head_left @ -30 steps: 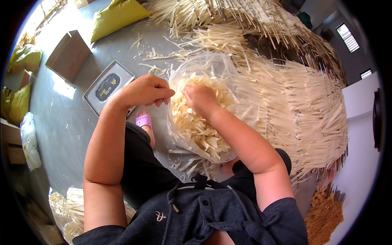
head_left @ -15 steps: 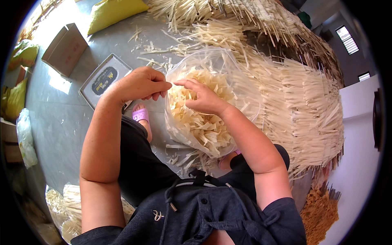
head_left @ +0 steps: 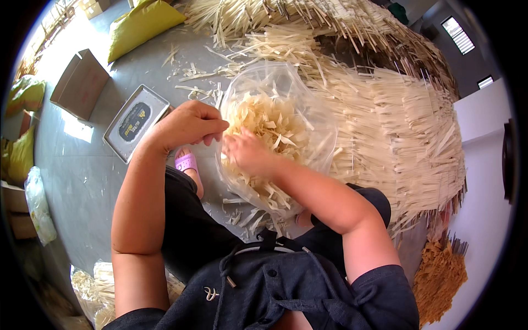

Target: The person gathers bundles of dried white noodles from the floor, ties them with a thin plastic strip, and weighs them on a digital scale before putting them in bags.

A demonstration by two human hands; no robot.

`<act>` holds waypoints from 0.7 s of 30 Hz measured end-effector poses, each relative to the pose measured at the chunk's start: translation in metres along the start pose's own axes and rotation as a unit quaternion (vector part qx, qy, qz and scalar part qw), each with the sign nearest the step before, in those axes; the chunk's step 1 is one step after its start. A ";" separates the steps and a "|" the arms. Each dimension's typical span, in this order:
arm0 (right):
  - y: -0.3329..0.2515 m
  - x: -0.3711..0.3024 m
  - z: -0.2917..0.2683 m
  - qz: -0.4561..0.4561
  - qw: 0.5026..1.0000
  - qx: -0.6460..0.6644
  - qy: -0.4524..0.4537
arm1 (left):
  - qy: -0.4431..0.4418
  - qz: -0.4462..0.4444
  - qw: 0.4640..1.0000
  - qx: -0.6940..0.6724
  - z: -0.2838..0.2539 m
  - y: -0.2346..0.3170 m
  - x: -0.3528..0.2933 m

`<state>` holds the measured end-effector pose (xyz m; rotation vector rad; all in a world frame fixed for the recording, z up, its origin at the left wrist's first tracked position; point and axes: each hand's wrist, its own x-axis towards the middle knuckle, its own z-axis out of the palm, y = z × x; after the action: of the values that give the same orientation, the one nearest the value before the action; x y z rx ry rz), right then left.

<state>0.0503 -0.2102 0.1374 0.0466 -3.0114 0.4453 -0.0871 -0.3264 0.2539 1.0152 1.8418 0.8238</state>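
Note:
A clear plastic bag (head_left: 316, 124) stands between my feet, filled with pale cream strips (head_left: 275, 118) that look thin and flat like dried sheets. My left hand (head_left: 199, 122) is closed in a pinch at the bag's left rim, seemingly on the thin plastic; the exact grip is hard to see. Close beside it, my right hand (head_left: 247, 153) is over the left part of the strips. Its fingers point toward my left hand and are smeared by motion, so what they touch cannot be made out.
Layered pale strips (head_left: 385, 143) cover a large heap to the right and far side. A grey metal tin or tray (head_left: 113, 135), a cardboard box (head_left: 82, 85) and a yellow sack (head_left: 140, 27) are on the left. Loose scraps (head_left: 195, 74) litter the floor. An orange-brown pile (head_left: 440, 280) lies lower right.
My right hand has moved down and left, nearer to me, from above the strips to beside my left hand. The left hand stays at the rim. The whole view has shifted slightly.

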 end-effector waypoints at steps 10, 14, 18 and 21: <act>0.024 0.001 -0.011 0.044 0.982 0.171 -0.066 | 0.028 -0.027 0.998 0.041 -0.020 -0.009 0.011; 0.050 0.028 -0.026 0.148 0.943 0.236 0.184 | 0.127 -0.011 0.990 0.055 -0.004 -0.016 0.024; 0.059 0.069 -0.018 0.195 0.943 0.243 0.120 | 0.198 0.069 0.978 -0.018 -0.001 -0.011 0.038; 0.054 0.065 -0.010 0.181 0.962 0.184 0.094 | 0.208 0.056 0.977 -0.008 -0.005 -0.013 0.034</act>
<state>-0.0159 -0.1568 0.1382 -0.4949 -2.7087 0.9761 -0.1061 -0.3027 0.2329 0.9972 2.1353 1.1878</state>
